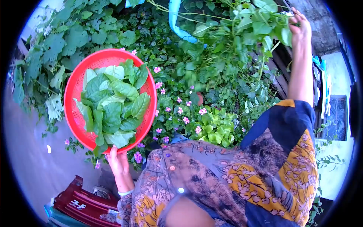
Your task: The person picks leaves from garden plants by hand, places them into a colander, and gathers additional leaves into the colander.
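My left hand (118, 163) grips the lower rim of a round red plastic colander (75, 123), which is tilted toward me. In it lies a loose heap of broad green leaves (112, 115). My right arm reaches up to the far right, where my right hand (300, 25) is closed, fingers pinched, at the edge of a leafy vine (261, 24). A thin greyish thing shows at its fingertips near the frame's edge; whether it is a stem or a tool, I cannot make out.
Dense plants with pink flowers (186, 120) fill the middle. Large-leaved foliage (77, 38) grows at upper left. A curved light-blue pipe-like piece (176, 22) stands among the vines. At lower left is a dark red plastic chair (81, 204); a pale wall (334, 166) is at right.
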